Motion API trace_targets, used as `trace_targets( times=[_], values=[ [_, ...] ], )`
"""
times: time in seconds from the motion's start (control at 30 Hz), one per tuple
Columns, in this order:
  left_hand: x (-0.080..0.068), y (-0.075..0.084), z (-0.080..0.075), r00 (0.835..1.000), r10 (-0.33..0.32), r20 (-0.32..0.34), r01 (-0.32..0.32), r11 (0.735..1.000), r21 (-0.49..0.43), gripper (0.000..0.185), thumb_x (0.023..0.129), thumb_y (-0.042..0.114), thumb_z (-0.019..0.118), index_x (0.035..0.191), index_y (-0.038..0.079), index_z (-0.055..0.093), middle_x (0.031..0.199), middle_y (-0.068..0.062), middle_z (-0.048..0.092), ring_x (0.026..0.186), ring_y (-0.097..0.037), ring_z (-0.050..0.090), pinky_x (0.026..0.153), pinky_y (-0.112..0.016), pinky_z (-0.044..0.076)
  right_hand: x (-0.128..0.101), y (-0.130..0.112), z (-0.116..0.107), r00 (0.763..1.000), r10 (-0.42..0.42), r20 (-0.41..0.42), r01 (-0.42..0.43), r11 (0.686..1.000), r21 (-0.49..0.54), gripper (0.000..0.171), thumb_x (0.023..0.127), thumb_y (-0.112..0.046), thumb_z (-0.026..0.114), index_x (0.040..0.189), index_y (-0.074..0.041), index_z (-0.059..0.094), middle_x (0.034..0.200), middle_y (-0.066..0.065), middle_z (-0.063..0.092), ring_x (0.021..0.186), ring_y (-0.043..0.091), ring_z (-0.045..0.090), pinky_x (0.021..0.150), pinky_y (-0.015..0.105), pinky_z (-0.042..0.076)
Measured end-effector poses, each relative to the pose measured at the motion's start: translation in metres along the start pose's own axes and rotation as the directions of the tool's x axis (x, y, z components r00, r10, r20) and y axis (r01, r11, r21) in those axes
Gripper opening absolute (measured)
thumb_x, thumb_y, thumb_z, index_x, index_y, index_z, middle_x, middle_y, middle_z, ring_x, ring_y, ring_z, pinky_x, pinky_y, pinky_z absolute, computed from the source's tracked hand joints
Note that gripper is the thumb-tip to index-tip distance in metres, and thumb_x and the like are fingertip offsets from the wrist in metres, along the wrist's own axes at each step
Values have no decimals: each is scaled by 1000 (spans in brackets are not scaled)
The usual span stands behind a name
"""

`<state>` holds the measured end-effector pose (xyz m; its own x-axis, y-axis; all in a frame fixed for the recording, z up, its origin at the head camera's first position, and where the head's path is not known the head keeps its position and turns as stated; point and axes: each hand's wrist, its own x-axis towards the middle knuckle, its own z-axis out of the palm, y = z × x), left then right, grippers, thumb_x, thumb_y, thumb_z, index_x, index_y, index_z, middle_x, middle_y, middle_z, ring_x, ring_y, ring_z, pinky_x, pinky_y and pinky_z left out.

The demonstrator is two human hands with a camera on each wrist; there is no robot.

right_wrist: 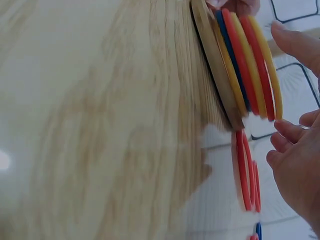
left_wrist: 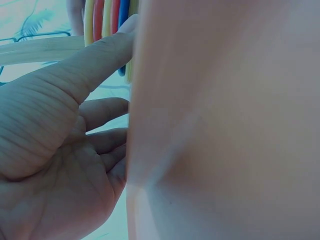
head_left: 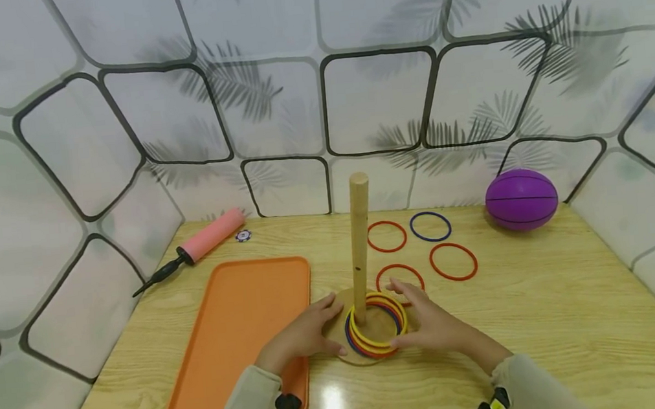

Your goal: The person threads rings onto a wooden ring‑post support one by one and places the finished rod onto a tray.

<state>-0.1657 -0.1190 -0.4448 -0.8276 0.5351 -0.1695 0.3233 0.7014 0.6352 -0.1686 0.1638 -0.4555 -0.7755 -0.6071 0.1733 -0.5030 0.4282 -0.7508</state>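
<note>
**Yellow, red and blue ring stack, both hands on it**

So there are six rings in the ring stack (right_wrist: 250,62), sitting on a round wooden base (right_wrist: 216,65) with a tall wooden post (head_left: 360,247) coming up through them. It's mid-surface (head_left: 549,328), well in from the left and right edges. Left hand (head_left: 306,333) is at the stack's left side, fingers spread, thumb tip right up by the rings, no grip round anything. Right hand (head_left: 431,322) mirrors it, thumb and fingers wide apart at the top yellow ring; can't really tell how firmly they touch.

Rest of the spread: one red ring (head_left: 398,265) partly behind the right fingers, then two more red rings (head_left: 455,280) and a blue ring (head_left: 432,241) further toward the far edge. Purple ball (head_left: 521,199) by the far right corner. Orange tray (head_left: 246,341) along the left edge, pink pump (head_left: 213,236) near the far left corner, little chip (head_left: 243,236) beside it.
</note>
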Motion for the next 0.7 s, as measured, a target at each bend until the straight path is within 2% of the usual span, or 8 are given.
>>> trace_targets(
  times=[0.07,0.17,0.33,0.5,0.7],
  values=[
    [0,1,0,1000,-1,2,1,1000,-2,84,76,30,79,144,1,38,154,-18,21,140,-36,21,110,-49,25,-4,4,-5,1000,19,-19,-19,1000,-3,103,76,-32,79,151,-3,15,145,18,33,131,35,30,99,60,33],
    [-1,1,-1,1000,1,4,-1,1000,-3,85,76,30,79,144,1,38,154,-18,21,140,-36,21,110,-49,25,-9,12,-15,998,36,-59,-37,999,-11,100,77,-27,79,151,-3,15,145,19,35,131,37,31,101,61,30],
    [-1,1,0,1000,5,3,-5,1000,17,84,76,30,79,144,1,38,154,-17,22,140,-36,22,110,-49,27,-15,25,-35,987,102,-125,-103,995,-7,94,80,-20,77,148,5,18,143,23,36,131,39,31,106,52,26],
    [-1,0,1,1000,10,0,-10,1000,21,84,76,31,79,144,1,38,154,-18,22,140,-37,22,109,-50,27,-17,40,-60,967,199,-162,-201,980,1,91,83,-21,74,148,5,16,144,27,30,133,46,24,104,61,24],
    [-1,1,0,1000,11,-3,-11,1000,26,85,76,31,79,144,1,38,154,-19,22,139,-37,22,109,-49,27,-15,57,-87,930,305,-207,-320,947,-42,102,82,-30,75,149,6,7,148,29,22,135,49,14,103,67,20]
  ],
)
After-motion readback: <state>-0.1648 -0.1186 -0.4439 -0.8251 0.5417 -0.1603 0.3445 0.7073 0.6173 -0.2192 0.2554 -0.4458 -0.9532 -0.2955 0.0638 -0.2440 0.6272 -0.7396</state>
